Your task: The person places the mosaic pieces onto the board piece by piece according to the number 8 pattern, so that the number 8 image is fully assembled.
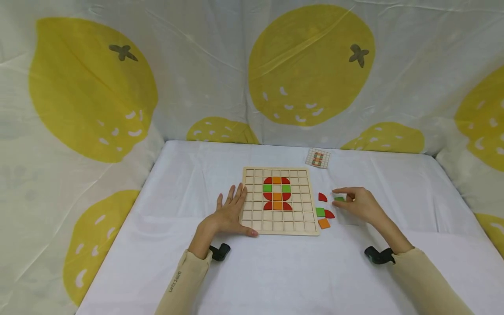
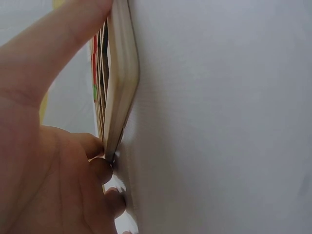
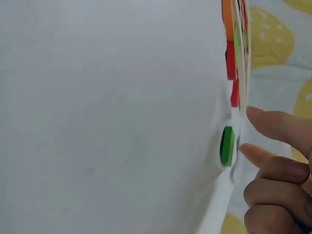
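A wooden grid board (image 1: 278, 226) lies on the table with a pattern of red quarter-circles, green squares and orange squares in its middle columns. My left hand (image 1: 228, 214) is spread along its left side, fingers touching that edge and thumb at the near edge; in the left wrist view the thumb meets the board's rim (image 2: 122, 73). Beyond the right side, my right hand (image 1: 360, 203) hovers over a green tile (image 3: 227, 146). Its thumb and index finger are parted with nothing between them, while the other fingers curl in.
Loose tiles sit right of the board: a red quarter-circle (image 1: 322, 197), a green square (image 1: 320, 212), another red quarter-circle (image 1: 329, 214) and an orange square (image 1: 324, 223). Behind the board lies a small pattern card (image 1: 318, 158). A lemon-print cloth (image 1: 204, 65) hangs around the table.
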A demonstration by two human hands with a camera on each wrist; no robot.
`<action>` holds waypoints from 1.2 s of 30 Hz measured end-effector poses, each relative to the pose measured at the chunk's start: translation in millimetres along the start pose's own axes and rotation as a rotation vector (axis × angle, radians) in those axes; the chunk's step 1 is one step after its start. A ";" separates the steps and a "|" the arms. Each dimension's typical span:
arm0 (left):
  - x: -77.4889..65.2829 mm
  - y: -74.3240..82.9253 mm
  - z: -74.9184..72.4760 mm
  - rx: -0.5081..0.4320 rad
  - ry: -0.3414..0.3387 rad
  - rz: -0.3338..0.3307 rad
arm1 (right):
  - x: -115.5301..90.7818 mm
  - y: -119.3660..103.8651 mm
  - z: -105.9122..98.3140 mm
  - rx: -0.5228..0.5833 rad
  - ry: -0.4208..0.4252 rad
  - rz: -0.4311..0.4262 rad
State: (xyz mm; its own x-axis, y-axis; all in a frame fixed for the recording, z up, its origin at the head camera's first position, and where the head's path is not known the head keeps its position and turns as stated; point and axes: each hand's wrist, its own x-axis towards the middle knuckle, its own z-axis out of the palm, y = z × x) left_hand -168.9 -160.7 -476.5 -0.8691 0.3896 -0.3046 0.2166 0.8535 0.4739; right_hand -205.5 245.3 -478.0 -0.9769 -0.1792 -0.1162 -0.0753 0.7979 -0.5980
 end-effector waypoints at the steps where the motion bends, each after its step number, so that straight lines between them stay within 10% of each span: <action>1: 0.0 0.1 0.0 0.000 0.000 -0.001 | -2.3 3.6 -1.6 -0.006 0.004 0.012; 26: 0.2 1.3 -1.0 -0.006 -0.011 -0.002 | -11.6 22.3 -2.6 0.007 0.058 -0.004; 36: 0.5 0.4 -0.5 0.002 -0.002 -0.001 | -11.8 -4.1 2.7 0.085 0.027 -0.099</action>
State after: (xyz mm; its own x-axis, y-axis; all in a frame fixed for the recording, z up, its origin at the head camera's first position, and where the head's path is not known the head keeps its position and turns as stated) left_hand -169.5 -160.4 -476.1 -0.8685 0.3893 -0.3069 0.2166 0.8548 0.4715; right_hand -193.1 242.6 -476.4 -0.9707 -0.2381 -0.0327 -0.1552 0.7250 -0.6710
